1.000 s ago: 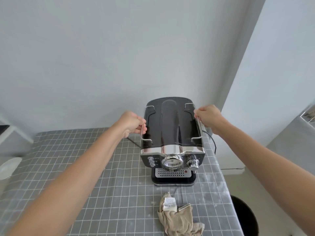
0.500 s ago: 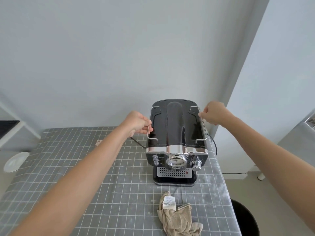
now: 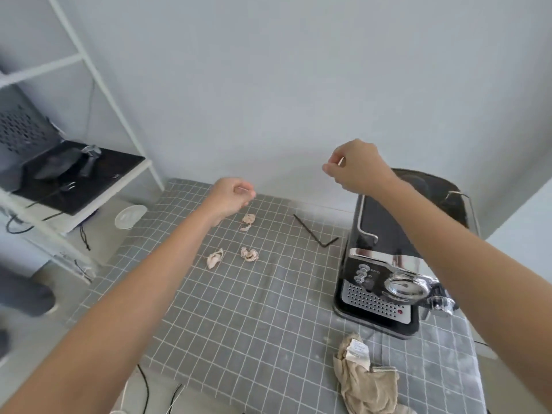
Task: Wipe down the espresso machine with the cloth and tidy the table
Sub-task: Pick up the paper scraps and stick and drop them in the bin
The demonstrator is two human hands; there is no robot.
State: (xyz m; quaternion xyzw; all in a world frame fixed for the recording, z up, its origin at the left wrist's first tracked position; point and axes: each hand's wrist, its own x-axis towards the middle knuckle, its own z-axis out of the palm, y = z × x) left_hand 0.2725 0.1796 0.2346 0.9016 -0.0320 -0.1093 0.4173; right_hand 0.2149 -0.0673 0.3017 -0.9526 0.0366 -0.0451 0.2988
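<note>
A black and chrome espresso machine (image 3: 385,264) stands at the right of the grey checked tablecloth (image 3: 239,309). In front of it lies a crumpled beige cloth (image 3: 367,380) with a white label. Three crumpled paper scraps rest on the table: one at the back (image 3: 248,220), and two nearer, one left (image 3: 215,258) and one right (image 3: 249,253). My left hand (image 3: 231,198) hovers just left of the back scrap, fingers curled, holding nothing. My right hand (image 3: 354,167) hangs loosely closed in the air left of the machine's top, holding nothing.
The machine's black power cord (image 3: 313,233) lies bent on the table left of it. A white shelf frame (image 3: 89,94) with a black appliance (image 3: 50,162) stands at the left. A white plate (image 3: 130,216) sits beside the table's left corner. Loose cables lie on the floor.
Both hands let go of the espresso machine's side rails and moved left. The view swung left, so the machine now sits at the right and the paper scraps are in sight.
</note>
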